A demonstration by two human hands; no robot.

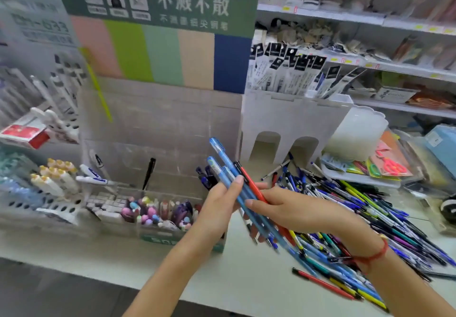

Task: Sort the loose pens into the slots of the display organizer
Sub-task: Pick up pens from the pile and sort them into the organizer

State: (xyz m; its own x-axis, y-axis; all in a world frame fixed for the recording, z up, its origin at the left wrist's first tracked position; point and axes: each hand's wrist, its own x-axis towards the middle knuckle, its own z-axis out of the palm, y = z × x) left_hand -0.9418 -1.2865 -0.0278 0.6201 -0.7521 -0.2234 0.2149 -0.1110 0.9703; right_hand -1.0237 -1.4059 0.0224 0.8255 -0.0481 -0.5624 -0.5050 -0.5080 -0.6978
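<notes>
The display organizer (160, 124) is clear plastic, slightly frosted and scuffed, with a printed card back panel (158, 33) in matt green, pink, beige and blue. The pens (237, 181) held in the hands are smooth plastic, most translucent blue with a faint gloss, one an opaque red. The loose pile of pens (357, 218) on the bench (246, 279) looks like the same glossy plastic in many colours. The bench is a smooth, pale, matt surface. Beside the organizer stands a white holder (291, 124) of matt plastic, and a frosted translucent plastic tub (357, 131). A red cord bracelet (375, 255) circles the right wrist.
</notes>
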